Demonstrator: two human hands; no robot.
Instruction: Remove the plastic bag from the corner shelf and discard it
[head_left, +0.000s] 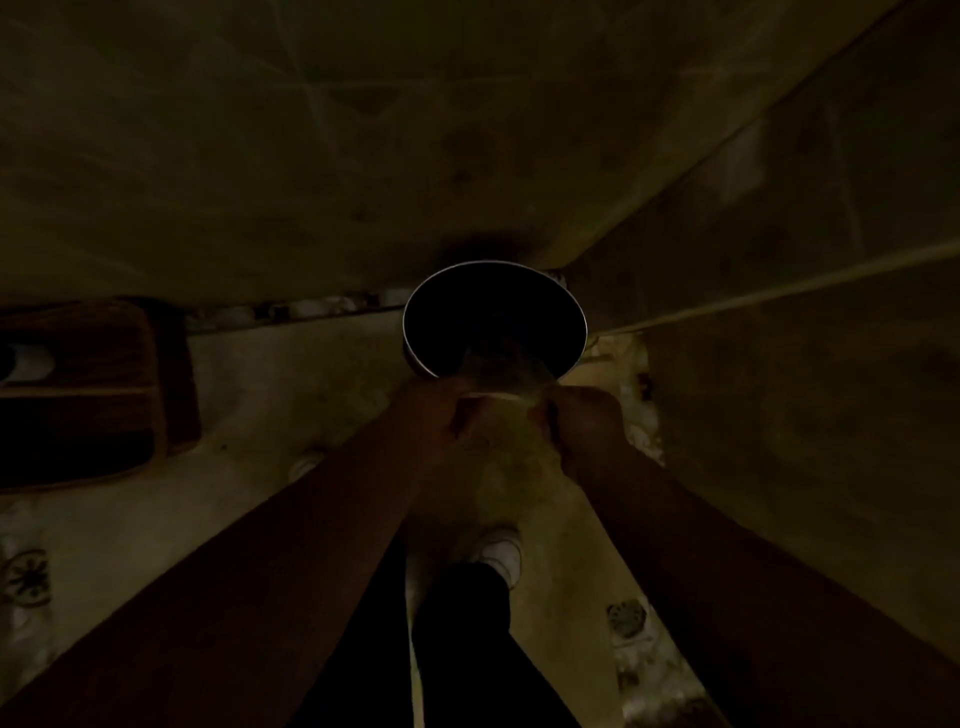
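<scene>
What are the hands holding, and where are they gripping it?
Both hands, left and right, hold the plastic bag by its near edge over the bin.

Open bin mouth ahead; walls crowd behind and right.

The dim tiled floor carries a round metal-rimmed bin standing in its far corner where two walls meet — a dark wooden stool stands at the left edge.
</scene>
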